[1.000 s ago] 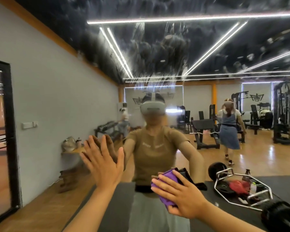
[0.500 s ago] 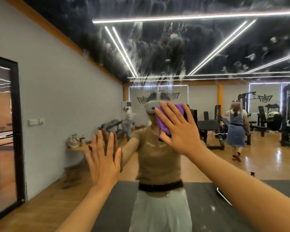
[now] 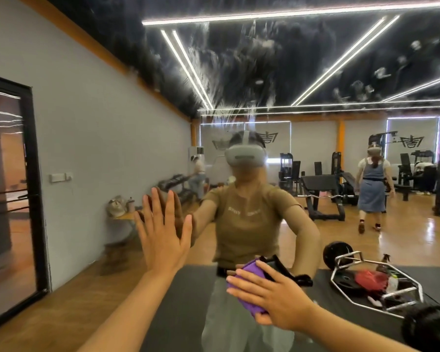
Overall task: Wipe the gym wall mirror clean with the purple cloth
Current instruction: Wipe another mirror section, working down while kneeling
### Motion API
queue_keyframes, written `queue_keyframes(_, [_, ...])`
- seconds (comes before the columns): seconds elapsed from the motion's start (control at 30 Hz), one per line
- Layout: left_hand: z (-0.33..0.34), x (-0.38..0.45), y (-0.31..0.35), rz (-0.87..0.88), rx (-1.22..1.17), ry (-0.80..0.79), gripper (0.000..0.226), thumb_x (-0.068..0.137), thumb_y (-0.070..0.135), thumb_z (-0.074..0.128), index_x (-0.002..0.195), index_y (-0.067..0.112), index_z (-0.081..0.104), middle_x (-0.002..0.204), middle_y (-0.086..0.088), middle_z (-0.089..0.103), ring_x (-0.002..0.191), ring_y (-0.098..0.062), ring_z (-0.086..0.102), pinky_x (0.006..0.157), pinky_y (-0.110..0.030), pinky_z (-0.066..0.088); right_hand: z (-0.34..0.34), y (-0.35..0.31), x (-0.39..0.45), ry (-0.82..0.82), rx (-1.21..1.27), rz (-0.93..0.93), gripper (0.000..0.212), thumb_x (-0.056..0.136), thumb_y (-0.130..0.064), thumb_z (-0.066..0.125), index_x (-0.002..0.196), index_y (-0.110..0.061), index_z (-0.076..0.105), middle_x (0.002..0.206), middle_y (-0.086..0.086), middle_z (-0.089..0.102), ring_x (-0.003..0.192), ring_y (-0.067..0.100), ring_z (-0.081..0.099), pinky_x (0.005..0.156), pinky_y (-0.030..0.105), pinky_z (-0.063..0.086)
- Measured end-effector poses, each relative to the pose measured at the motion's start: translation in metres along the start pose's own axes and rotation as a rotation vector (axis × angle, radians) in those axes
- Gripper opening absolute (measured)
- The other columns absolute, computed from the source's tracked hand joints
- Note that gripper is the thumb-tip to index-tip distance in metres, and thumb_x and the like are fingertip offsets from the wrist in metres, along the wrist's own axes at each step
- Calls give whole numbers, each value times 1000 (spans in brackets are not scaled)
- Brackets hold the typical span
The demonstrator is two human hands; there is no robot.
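Purple crumpled cloth point(image 3: 249, 288) is pressed onto the streaky wall mirror point(image 3: 239, 72) by the right hand point(image 3: 272, 298), fingers spread flat; left hand point(image 3: 163, 235), fingers straight and apart, leans there, probably for support.

Left hand point(image 3: 163, 237) is flat on the mirror point(image 3: 239, 80), fingers straight and spread, lined up palm to palm with its own reflection. Right hand point(image 3: 272, 298) is lower down, pressing the purple cloth point(image 3: 249, 273) against the glass with straight fingers, about belt height on the reflected person in the tan shirt and headset. The upper part of the mirror is covered in whitish streaks and drips. Lower right in the reflection there's a hex bar point(image 3: 376, 285) on a dark floor mat point(image 3: 188, 313), with a red thing and a spray bottle point(image 3: 385, 260) by it. Another person point(image 3: 372, 189) in a blue apron dress stands farther back near the weight machines.
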State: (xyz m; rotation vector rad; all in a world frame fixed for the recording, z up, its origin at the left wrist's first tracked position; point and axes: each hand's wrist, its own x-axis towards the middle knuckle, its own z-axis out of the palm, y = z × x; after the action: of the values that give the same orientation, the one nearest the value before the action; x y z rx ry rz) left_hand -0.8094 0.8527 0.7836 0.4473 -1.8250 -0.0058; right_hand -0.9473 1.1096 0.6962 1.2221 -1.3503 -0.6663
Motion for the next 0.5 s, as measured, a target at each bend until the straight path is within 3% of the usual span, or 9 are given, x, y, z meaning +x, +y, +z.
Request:
queue_keyframes(0.1, [0,-1,0,-16,27,-14,75,99,60,25,161,17,20,169,-12,7,156,-33,6,123,-59,10,-6,42,20,54,30,-24,79,92,-58,42,161,-25,25,169,-1,17,156,21,13,126,51,-3])
queue_keyframes(0.23, [-1,-1,4,-50,20,-28,76,98,61,27,161,18,21,169,-13,9,156,-32,5,123,-59,12,-30,127,75,196,149,331,70,93,-50,38,159,-27,29,166,2,24,153,21,18,124,51,8])
queue_keyframes(0.37, [-2,-1,9,-79,28,-29,76,98,60,26,161,17,20,169,-14,9,155,-33,6,123,-59,15,-49,217,112,211,164,684,60,105,-45,22,161,-22,22,167,6,21,154,25,19,123,46,7])
queue_keyframes(0.5, [-1,-2,15,-114,5,-23,77,98,61,25,161,17,17,169,-14,7,156,-32,3,123,-58,13,-51,235,122,283,186,824,60,107,-45,22,161,-21,23,168,6,20,155,27,18,124,46,2])
